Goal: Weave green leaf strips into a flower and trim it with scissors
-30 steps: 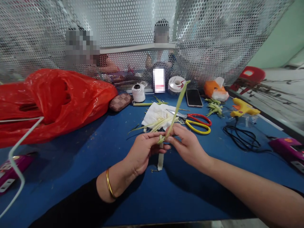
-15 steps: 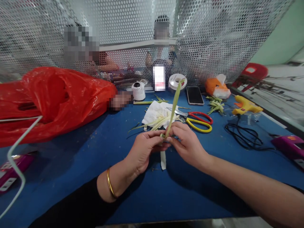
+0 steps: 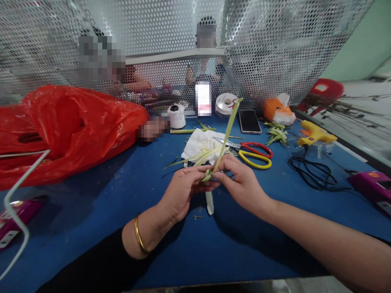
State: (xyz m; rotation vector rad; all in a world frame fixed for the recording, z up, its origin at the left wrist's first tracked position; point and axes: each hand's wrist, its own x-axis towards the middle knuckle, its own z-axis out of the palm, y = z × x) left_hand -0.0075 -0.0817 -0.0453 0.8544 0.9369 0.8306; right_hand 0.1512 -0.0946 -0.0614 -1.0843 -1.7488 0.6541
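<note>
My left hand (image 3: 180,193) and my right hand (image 3: 240,183) meet over the blue table (image 3: 238,244), both pinched on a long green leaf strip (image 3: 226,132). The strip rises from my fingertips up and to the right, and its pale lower end hangs below my hands toward the table. A folded knot of the strip sits between my thumbs. A gold bangle is on my left wrist. Just behind my hands lie more leaf strips (image 3: 195,158) on a white tissue (image 3: 198,143).
Red and yellow scissors (image 3: 252,154) lie right of the tissue. Farther right are a yellow glue gun (image 3: 314,135), a black cord (image 3: 311,173) and a purple device (image 3: 371,183). A red plastic bag (image 3: 70,126) fills the left. A phone (image 3: 249,121), tape rolls and perforated metal screen stand behind.
The upper end of the leaf strip has swung slightly right. My hands stay pinched at the same spot, fingers working the fold.
</note>
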